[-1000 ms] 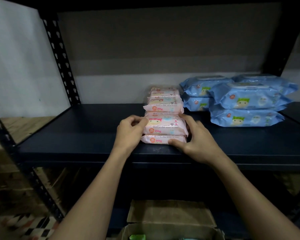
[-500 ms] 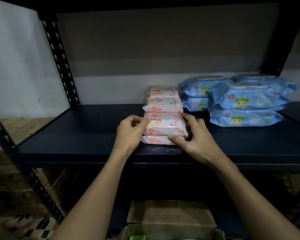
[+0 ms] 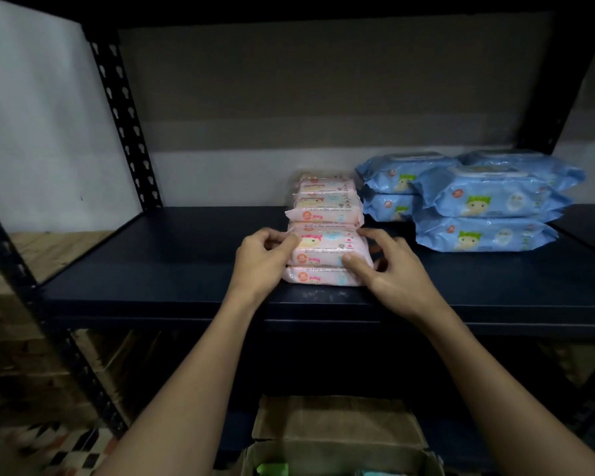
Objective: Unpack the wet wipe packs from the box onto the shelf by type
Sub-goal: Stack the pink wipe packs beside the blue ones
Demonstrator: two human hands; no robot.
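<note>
Right hand thumb climbed onto the glossy top pink pack.

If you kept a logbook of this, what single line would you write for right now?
step: squaring pink stack | left hand: grips top pink pack | right hand: grips same pack | blue packs: beside, apart | box: below shelf

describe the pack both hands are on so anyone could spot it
On the dark shelf, left of the blue packs, pink packs sit in stacks. It is the top pink pack of the front stack, held between the left hand and right hand, unlike the untouched one beneath.
</note>
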